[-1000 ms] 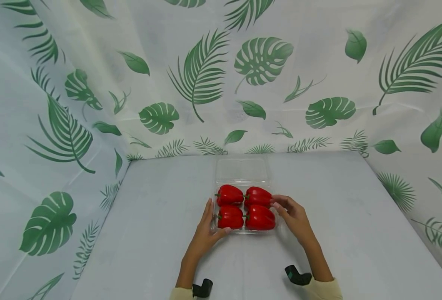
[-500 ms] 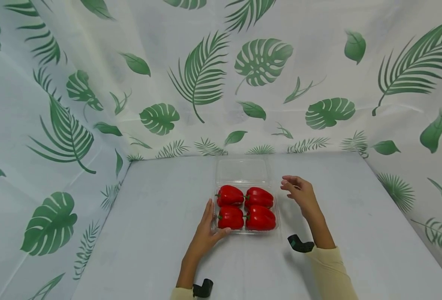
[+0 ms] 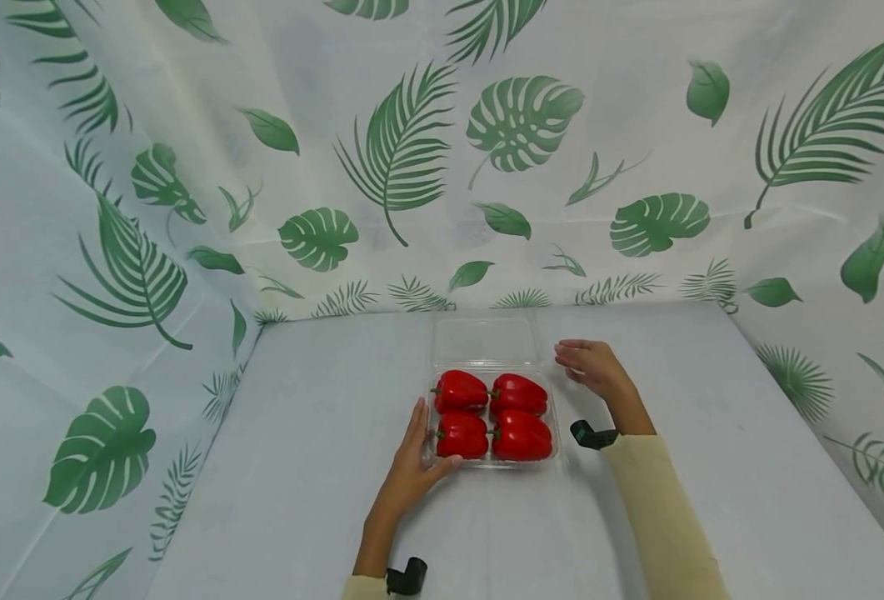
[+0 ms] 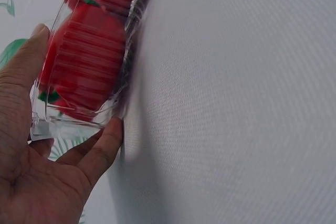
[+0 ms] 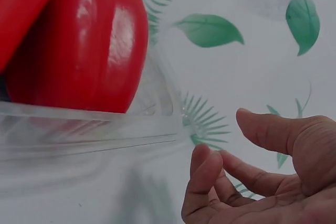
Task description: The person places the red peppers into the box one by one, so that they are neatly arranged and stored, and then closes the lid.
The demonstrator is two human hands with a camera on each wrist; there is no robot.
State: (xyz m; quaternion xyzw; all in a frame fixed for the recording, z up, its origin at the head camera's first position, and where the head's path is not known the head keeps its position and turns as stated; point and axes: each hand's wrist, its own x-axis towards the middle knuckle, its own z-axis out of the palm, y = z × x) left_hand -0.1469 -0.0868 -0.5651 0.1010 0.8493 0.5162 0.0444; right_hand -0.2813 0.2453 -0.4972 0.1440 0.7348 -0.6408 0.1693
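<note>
A clear plastic clamshell container (image 3: 421, 460) sits on the table with its lid (image 3: 485, 340) folded back, away from me. Several red bell peppers (image 3: 522, 435) with green stems fill its base in two rows. My left hand (image 3: 409, 471) grips the near left corner, thumb at the front edge and fingers along the left side. In the left wrist view, that thumb (image 4: 32, 56) lies against the container wall. My right hand (image 3: 595, 367) hovers beside the lid's right side, fingers loosely bent and holding nothing. The right wrist view shows a gap between its fingertips (image 5: 207, 163) and the container.
A white-covered table (image 3: 322, 400) spreads around the container. Behind and at both sides hangs a white curtain (image 3: 412, 275) printed with green leaves. A black wrist mount (image 3: 407, 577) is on the left wrist, another black mount (image 3: 593, 435) on the right.
My right hand has let go of the back right pepper and moved away, up and to the right of the lid. The left hand and container stay in place.
</note>
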